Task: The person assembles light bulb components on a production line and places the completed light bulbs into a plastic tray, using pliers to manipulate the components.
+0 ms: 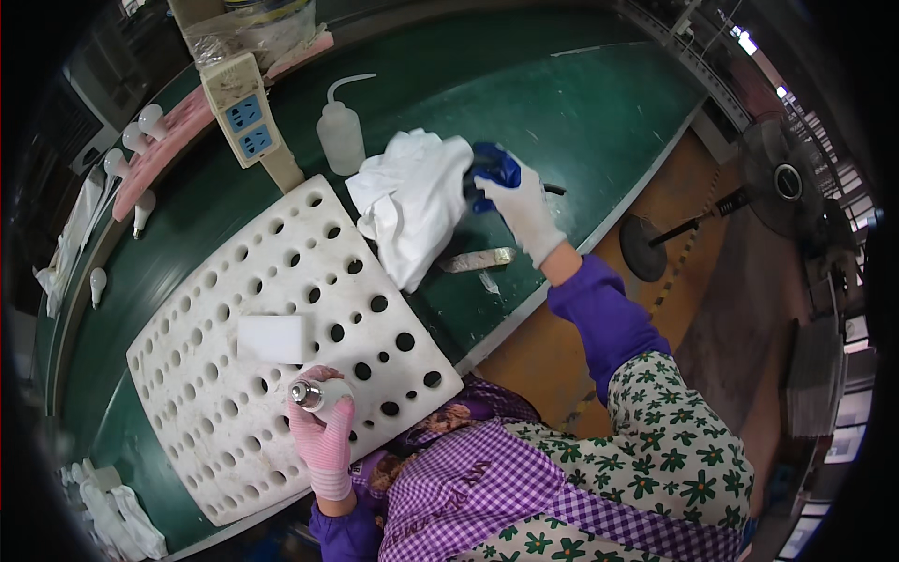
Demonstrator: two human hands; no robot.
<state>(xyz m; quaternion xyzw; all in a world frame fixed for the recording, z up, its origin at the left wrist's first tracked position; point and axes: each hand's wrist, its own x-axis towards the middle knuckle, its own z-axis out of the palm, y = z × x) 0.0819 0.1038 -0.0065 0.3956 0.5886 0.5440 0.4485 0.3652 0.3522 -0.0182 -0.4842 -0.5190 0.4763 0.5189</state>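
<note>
My left hand [322, 436], in a pink striped glove, grips a white light bulb [328, 394] with its silvery metal base pointing up and away. It is over the near part of a white foam board [281, 426] full of round holes. A white block [272, 338] lies on the board just beyond this hand. My right hand [523, 206], in a white glove, is curled around a glossy dark-blue object [496, 167], partly hidden and blurred, whose kind I cannot make out. Beside it, a crumpled white cloth [412, 197] lies on the green table [571, 103].
A squeeze bottle [340, 139] with a bent spout stands behind the cloth. Near my right wrist lies a small wrapped bar [479, 259]. Several bulbs rest around a pink foam strip [167, 155], by a socket box [245, 114]. A black fan [782, 183] stands right.
</note>
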